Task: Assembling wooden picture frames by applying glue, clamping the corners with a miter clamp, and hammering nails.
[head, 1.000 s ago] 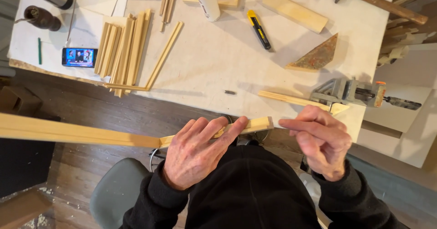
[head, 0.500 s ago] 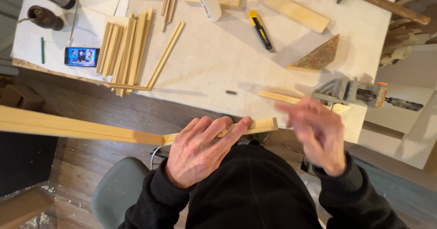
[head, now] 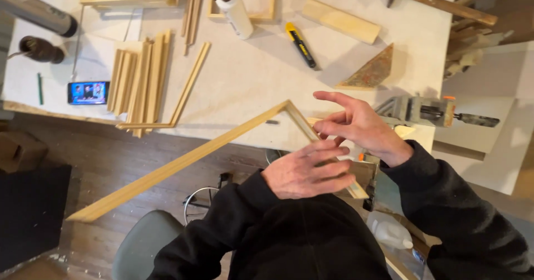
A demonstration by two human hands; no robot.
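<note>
Close to your chest, your left hand (head: pixel 306 171) lies flat, fingers together, on the short strip (head: pixel 328 152) of a mitred corner. Your right hand (head: pixel 356 125) hovers just beyond, fingers spread, pinching nothing. From that corner the long strip (head: pixel 178 163) slants down left over the floor. Farther out on the bench (head: pixel 250 74) lie a clamp (head: pixel 423 112), loose strips (head: pixel 139 82), a knife (head: pixel 300 45) and a glue bottle (head: pixel 233 10).

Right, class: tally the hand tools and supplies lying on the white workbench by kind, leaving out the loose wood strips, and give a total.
Glue bottle: 1
Utility knife, yellow and black: 1
Hammer: 1
Corner clamp: 1
Phone: 1
Triangular block: 1
Rectangular wood block: 1
Total: 7
</note>
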